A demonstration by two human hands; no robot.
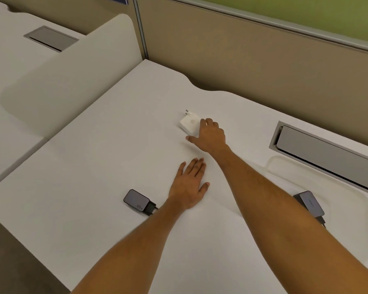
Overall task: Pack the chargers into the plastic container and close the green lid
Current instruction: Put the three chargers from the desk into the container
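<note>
A dark charger (136,201) marked "65W" lies on the white table (106,145) just left of the left hand (189,187), flat with fingers spread and empty. Farther back, the right hand (210,135) curls loosely around a white charger (189,123), grip not clearly closed. Another dark charger (311,203) sits in the clear container (348,209) at right.

A white desk (106,149) meets tan partitions (253,66) at its far edge. A grey cable hatch (327,153) sits far right; another hatch (51,38) lies on the neighbouring desk, far left.

Soft even light; faint shadows; wide-angle bending at edges.
</note>
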